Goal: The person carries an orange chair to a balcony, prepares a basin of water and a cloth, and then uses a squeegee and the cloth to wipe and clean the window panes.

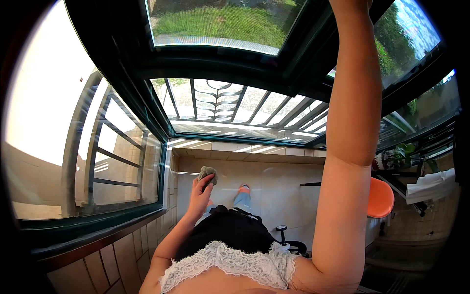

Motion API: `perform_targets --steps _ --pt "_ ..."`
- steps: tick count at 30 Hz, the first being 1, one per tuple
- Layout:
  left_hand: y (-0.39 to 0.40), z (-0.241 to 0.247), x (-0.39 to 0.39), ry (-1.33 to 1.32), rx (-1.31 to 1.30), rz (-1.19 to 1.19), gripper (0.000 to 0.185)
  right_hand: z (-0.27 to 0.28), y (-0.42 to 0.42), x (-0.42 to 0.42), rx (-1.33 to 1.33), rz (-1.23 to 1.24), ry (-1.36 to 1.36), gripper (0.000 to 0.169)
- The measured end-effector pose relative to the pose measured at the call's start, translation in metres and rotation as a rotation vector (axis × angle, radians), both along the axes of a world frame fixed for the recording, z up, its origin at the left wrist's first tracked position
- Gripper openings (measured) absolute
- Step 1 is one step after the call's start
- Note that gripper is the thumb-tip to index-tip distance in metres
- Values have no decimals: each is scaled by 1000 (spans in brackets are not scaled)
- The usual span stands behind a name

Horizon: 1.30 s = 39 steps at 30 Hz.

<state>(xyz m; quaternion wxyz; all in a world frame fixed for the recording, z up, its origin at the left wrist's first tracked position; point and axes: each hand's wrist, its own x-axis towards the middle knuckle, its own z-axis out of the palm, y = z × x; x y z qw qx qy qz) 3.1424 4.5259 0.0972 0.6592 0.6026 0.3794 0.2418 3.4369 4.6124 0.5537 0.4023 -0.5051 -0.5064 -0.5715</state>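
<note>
My left hand [201, 193] is low in front of my body, its fingers closed on a crumpled grey-green cloth [208, 175] above the tiled floor. The right arm reaches straight up past the dark green window frame [220, 66], and my right hand is beyond the top edge of the view. Before me are glass panes in that frame, one with a fine mesh showing grass [220, 24] outside. Lower down, a metal railing [216, 101] with a leaf pattern shows through the glass.
A tiled ledge [249, 156] runs below the window. At left is another window [121, 158] with bars outside. An orange stool seat [380, 198], a potted plant [404, 152] and white paper or cloth [429, 186] are at right. A black round-based object [295, 247] stands near my right side.
</note>
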Motion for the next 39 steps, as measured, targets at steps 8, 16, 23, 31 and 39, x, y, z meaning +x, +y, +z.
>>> perform_targets --steps 8,16,23,31,39 --pt "3 -19 -13 37 -44 30 33 -151 9 -44 -230 171 525 42" --pt "14 -18 -31 61 -87 61 33 -369 -57 -103 -613 275 899 62" --pt "21 -16 -27 24 -64 66 33 -196 -49 -113 -438 952 1157 57" --pt "-2 -10 -16 7 -66 -8 33 -41 -46 -68 -372 475 431 57" --pt "-6 -13 -20 4 -129 67 32 -116 7 -22 -354 490 646 53"
